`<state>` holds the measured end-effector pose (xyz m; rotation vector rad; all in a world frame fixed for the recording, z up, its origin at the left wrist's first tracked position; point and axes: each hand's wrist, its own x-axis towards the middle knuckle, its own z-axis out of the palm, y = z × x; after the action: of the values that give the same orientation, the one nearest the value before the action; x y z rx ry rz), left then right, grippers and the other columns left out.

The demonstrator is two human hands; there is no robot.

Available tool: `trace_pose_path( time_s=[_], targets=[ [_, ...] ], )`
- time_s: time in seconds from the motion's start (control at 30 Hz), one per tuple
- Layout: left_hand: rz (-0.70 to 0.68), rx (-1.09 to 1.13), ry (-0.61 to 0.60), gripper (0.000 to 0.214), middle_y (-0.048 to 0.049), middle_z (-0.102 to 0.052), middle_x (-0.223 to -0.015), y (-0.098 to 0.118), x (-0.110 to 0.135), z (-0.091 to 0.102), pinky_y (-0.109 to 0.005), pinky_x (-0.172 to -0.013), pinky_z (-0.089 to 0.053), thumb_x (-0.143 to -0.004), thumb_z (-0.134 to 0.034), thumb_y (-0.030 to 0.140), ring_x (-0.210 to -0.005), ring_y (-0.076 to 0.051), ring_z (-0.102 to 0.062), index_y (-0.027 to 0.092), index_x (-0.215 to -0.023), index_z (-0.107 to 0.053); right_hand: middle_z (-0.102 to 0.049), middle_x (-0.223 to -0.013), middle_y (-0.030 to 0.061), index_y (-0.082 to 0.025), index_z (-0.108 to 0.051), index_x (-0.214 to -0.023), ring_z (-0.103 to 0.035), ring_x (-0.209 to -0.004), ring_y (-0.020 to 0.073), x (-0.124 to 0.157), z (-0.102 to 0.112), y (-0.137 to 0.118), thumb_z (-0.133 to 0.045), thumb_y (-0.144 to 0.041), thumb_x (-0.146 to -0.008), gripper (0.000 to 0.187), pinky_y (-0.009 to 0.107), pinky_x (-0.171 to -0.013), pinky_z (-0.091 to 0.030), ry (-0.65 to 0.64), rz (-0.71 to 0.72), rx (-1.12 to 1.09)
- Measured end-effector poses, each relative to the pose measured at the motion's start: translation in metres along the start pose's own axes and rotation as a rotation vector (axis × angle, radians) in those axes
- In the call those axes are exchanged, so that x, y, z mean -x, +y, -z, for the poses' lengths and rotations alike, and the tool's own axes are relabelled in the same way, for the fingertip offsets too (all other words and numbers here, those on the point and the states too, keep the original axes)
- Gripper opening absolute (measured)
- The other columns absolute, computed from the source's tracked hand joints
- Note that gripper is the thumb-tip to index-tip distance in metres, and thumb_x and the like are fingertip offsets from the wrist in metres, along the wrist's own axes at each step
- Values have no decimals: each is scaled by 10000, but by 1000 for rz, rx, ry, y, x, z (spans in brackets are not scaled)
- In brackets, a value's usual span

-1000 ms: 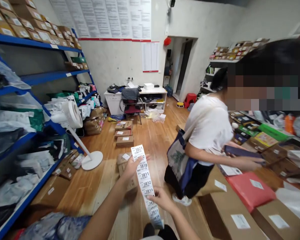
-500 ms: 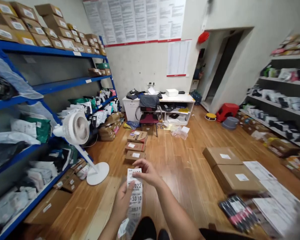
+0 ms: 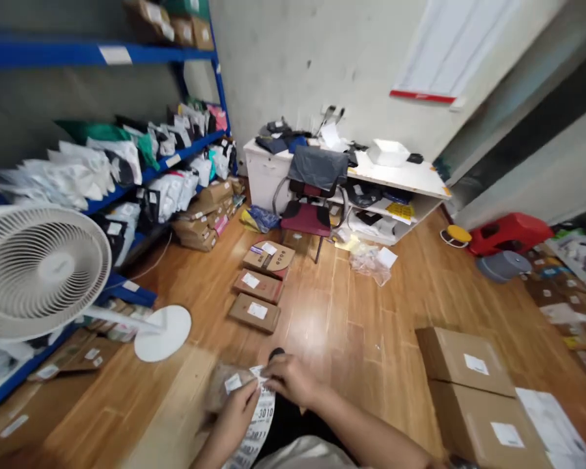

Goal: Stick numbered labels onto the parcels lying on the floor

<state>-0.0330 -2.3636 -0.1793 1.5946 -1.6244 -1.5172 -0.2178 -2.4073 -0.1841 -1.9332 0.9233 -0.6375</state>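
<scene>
A long white strip of printed number labels hangs from my hands, with "3010" readable partway down. My left hand is closed on the left edge of the strip, thumb uppermost. At the strip's top end my right hand pinches, its fingertips close to the left thumb. Just behind the left hand lies a blurred brown parcel bearing a white label. Farther ahead, brown cardboard boxes lie in a row on the floor.
A white fan stands at left before blue shelving full of bagged parcels. A chair stands at a white desk. Large cartons lie at right, with a red stool and grey tub beyond.
My view has moved forward and tilted down, so the desk and fan look nearer. My fingertips have come together at the strip's top. The brown parcel behind my left hand has come into view.
</scene>
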Motion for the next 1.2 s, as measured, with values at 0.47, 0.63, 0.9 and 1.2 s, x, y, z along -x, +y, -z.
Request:
trace_pose_path(
  time_s=[0.47, 0.63, 0.9, 1.2],
  targets=[
    [290, 57, 348, 337, -34, -659, -756, 2, -275, -66, -246, -682, -460, -903, -418, 410, -712, -168, -613, 191, -760, -631, -675, -791, 45, -147, -716, -820, -591, -673, 128, -162, 119, 286, -647, -472, -789, 333, 224, -593, -434, -498, -184, -497],
    [430, 164, 631, 301, -56, -686, -846, 4, -342, -176, -247, -705, -494, -873, -483, 442, -768, -183, -645, 196, -825, -651, -666, -720, 7, -145, -726, -814, -583, -647, 116, -169, 164, 385, -710, -284, -729, 164, 208, -609, -436, -839, -100, -484],
    [555, 364, 730, 321, -61, -673, -791, 66, -399, -317, -250, -692, -469, -906, -418, 387, -740, -175, -625, 163, -822, -633, -669, -828, 49, -197, -736, -900, -606, -772, 152, -92, 265, 436, -633, -279, -810, 159, 243, -709, -477, -920, 53, -238],
    [552, 393, 734, 336, -45, -691, -773, 60, -243, -376, -237, -650, -414, -906, -410, 383, -712, -176, -611, 178, -827, -664, -625, -700, 19, -181, -750, -768, -562, -660, 132, 44, 197, 371, -685, -340, -769, 172, 242, -600, -393, -962, -187, -438]
  ],
)
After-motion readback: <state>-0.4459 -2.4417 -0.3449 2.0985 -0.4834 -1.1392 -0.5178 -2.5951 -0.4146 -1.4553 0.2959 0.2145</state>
